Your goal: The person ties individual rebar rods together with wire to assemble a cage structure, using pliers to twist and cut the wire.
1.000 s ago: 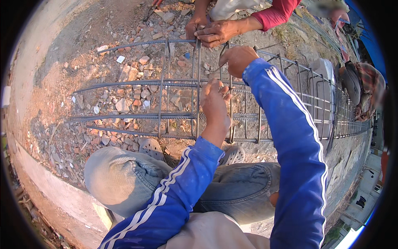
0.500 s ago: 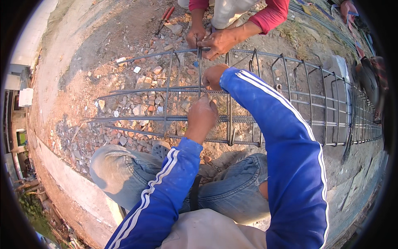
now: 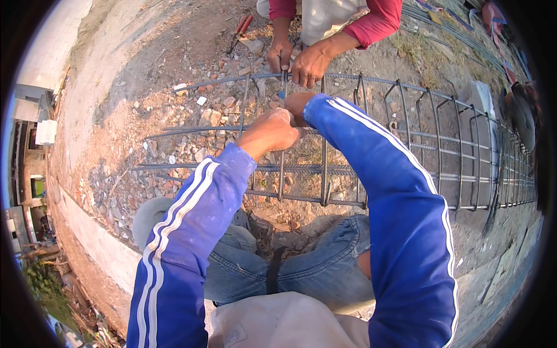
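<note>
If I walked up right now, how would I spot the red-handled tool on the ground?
Find the long steel rebar cage crossing the picture. Past its far edge, left of the co-worker's hands, a slim tool lies on the ground. Its two bright red handles set it apart from the dull stones around it.

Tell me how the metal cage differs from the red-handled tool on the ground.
The metal cage is much larger, running across the view, while the red-handled tool is small. The cage is a grid of greyish bars; the tool has two red handles. The left hand and right hand are at the cage, but no hand is on the tool. Both are outdoors, on or over rough ground.
</note>
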Demonstrator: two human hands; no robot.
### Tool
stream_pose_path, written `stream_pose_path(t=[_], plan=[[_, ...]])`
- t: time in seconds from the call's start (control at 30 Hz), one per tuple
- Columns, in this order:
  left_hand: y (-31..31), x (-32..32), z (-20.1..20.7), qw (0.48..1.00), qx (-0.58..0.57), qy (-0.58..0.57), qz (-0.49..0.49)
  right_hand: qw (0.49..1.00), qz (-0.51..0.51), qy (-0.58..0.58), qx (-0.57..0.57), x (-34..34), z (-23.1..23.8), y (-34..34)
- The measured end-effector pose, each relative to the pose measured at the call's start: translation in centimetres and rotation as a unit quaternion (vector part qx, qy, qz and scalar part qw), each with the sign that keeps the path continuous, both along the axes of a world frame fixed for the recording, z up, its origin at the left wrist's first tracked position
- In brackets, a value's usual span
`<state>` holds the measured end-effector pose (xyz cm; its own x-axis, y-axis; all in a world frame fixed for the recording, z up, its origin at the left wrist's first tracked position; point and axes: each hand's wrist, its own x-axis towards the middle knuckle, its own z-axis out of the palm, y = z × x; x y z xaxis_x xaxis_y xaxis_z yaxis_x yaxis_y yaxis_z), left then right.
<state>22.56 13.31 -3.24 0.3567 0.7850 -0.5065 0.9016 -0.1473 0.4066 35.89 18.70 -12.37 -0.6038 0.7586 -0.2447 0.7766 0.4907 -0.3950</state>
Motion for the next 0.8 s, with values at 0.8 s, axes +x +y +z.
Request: stream_pose_path(t=[0.8], plan=[[0.2,-1.9,-5.1,0.952,-0.305,-0.025,0.031,0.989,0.002,-0.083,-0.118,0.3,0.7,0.3]])
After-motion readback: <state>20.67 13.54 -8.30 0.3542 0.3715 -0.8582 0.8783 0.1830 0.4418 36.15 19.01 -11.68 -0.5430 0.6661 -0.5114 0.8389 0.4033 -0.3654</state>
